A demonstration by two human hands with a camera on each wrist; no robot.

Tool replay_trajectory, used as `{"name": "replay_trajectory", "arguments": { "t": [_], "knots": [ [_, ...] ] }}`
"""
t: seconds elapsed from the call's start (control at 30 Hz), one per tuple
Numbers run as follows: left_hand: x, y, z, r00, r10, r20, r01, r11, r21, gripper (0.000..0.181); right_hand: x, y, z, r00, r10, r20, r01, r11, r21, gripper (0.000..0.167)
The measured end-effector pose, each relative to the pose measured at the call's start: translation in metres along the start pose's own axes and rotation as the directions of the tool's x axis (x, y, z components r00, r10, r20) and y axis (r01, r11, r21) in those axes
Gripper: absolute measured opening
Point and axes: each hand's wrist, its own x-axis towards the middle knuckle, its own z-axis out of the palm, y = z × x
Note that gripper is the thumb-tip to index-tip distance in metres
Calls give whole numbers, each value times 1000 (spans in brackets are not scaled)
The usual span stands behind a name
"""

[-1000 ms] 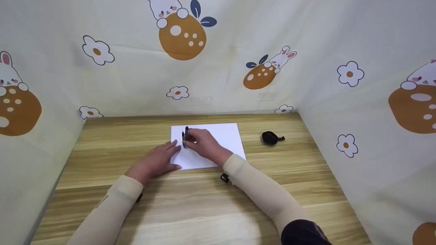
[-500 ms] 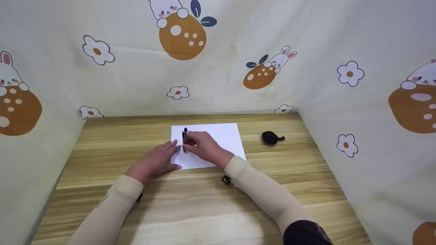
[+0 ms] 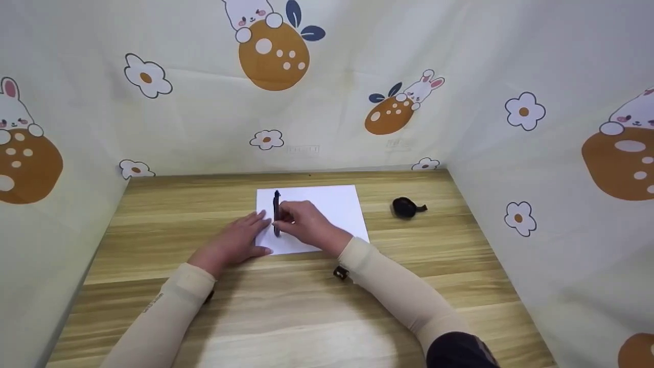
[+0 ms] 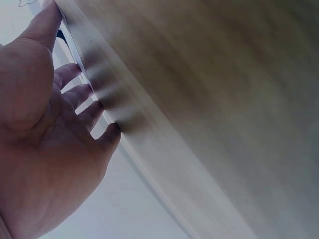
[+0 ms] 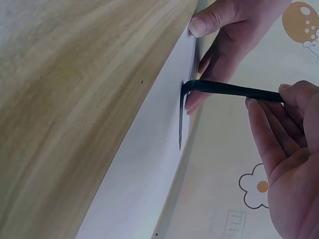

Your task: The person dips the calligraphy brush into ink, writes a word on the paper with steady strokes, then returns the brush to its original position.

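The right hand (image 3: 310,224) held a dark brush (image 5: 239,91) in its grip, tip on the white paper (image 3: 332,205), and if the outstretched left hand (image 3: 231,240) pressed too lightly, the sheet might have slid, bending the dark line (image 5: 180,124).

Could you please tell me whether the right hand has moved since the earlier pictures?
Yes, the right hand has shifted slightly toward the near edge of the white paper.

Patterned cloth (image 5: 214,174): apparently "TH"; left sleeve (image 3: 161,317): lettering illegible.
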Motion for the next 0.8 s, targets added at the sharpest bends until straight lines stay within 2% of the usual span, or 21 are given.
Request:
{"name": "replay_trajectory", "arguments": {
  "t": [0.5,0.8],
  "knots": [
    [1,-1,1,1000,-12,-5,12,1000,9,82,-2,0,1,1000,-14,-10,14,1000,20,8],
    [0,3,-2,1000,-15,5,15,1000,13,83,-1,-9,-14,999,-17,-51,19,999,30,8]
  ]
}}
